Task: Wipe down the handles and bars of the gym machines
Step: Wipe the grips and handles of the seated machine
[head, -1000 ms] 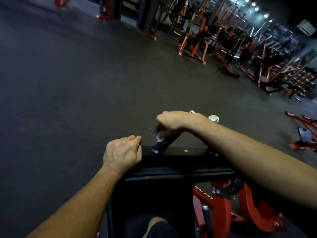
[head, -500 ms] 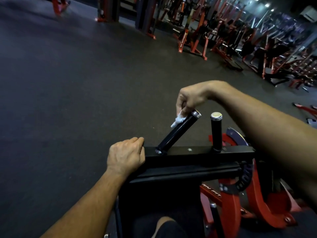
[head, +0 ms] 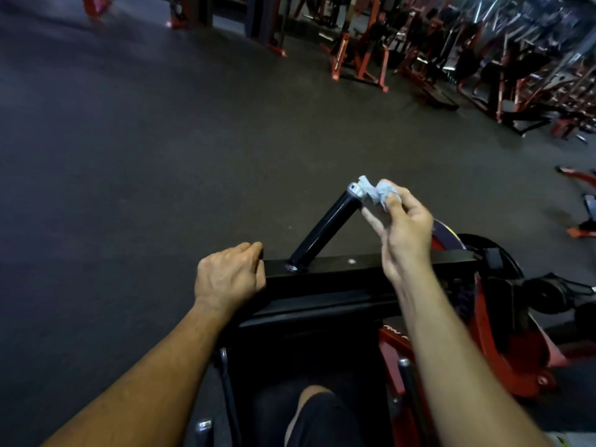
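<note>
Mid-frame, right hand [head: 401,227] pinches rag [head: 379,191] at handle [head: 322,227] tip, left hand [head: 227,279] grips crossbar [head: 371,269]; most machines at upper right likely remain

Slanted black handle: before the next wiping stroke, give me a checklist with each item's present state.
1. Wipe held: ok, the right hand pinches it.
2. Wipe against the slanted black handle: ok, at its silver-capped top end.
3. Lower part of the handle unobstructed: ok.
4. Machine steadied: ok, the left hand grips the end of the black crossbar.
5. Handle already clean: cannot tell.
6. Second handle, behind the right hand: cannot tell.
</note>
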Motion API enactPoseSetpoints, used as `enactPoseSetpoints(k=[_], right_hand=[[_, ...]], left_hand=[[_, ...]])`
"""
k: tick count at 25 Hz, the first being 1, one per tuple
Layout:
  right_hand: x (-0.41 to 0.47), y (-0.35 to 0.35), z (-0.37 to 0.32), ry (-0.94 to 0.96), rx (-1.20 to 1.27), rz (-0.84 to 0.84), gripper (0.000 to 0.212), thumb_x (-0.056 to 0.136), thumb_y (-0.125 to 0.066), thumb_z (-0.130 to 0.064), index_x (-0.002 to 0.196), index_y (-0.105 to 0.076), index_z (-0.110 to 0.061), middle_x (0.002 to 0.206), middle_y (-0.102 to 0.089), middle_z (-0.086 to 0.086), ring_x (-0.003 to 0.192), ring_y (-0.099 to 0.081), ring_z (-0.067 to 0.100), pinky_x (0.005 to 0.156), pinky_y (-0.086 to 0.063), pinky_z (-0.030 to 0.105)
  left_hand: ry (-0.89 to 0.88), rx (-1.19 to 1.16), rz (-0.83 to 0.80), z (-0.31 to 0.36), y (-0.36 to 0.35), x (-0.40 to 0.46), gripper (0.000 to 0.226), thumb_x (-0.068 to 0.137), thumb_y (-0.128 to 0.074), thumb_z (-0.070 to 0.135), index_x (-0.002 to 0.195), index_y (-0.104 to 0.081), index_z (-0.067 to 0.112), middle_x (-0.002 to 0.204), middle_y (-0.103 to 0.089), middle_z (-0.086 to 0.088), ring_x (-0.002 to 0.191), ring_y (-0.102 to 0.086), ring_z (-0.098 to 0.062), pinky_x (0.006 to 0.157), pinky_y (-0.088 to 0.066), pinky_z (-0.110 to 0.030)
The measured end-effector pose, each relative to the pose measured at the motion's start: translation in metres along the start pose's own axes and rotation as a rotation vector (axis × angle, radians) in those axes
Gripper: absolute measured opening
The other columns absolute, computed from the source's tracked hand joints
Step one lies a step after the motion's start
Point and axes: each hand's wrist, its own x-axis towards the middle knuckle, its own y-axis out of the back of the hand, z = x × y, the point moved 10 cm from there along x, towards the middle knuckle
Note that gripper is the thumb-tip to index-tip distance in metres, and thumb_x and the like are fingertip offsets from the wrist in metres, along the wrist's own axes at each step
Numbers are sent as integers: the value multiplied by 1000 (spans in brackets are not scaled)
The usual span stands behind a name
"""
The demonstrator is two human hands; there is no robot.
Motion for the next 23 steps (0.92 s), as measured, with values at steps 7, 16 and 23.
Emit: enactPoseSetpoints(k=[7, 16, 23], right_hand=[[-14, -19, 58, -321, 385, 3, 28, 105, -40, -5, 114, -66, -12, 107, -73, 10, 107, -66, 29, 98, -48, 44], [-16, -61, 92, -366, 574, -134, 31, 103, -35, -16, 112, -62, -5, 95, -71, 13, 84, -69, 26, 80, -51, 36], [-46, -48, 128, -487, 196, -90, 26, 105, -37, -8, 103, -62, -12, 109, -71, 18, 105, -68, 30, 101, -51, 40]], left_hand=[[-34, 28, 19, 2, 0, 1, 22, 83, -42, 29, 74, -59, 18, 64, -60, 0, 48, -59, -29, 48, -25, -21], [-28, 81, -25, 4, -5, -2, 16, 85, -49, 26, 76, -59, 18, 67, -60, 0, 51, -59, -29, 48, -27, -23], [34, 113, -136, 4, -8, 0, 8, 90, -60, 21, 82, -57, 19, 75, -60, 1, 59, -59, -28, 51, -26, -26]])
